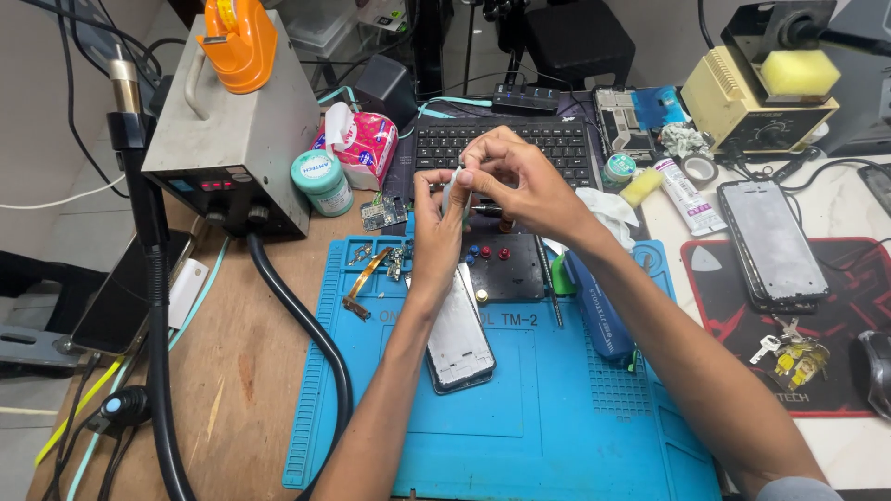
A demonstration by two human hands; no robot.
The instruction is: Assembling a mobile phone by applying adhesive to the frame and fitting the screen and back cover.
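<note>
I am pinching a small pale tube (451, 192) with both hands' fingers. Left hand (436, 232) and right hand (520, 181) are hovering above the phone (459, 334) on the blue mat (557, 417).

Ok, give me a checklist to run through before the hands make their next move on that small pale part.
1. Both hands on the part: left hand and right hand pinch the small pale part together: ok.
2. Part's identity and condition: too small to tell: cannot tell.
3. Opened phone lying flat on the blue mat: ok.
4. Left forearm clear of the phone: it passes right over it: not ok.
5. Loose circuit board away from the hands: ok.
6. Hot-air hose off the phone: ok.
</note>
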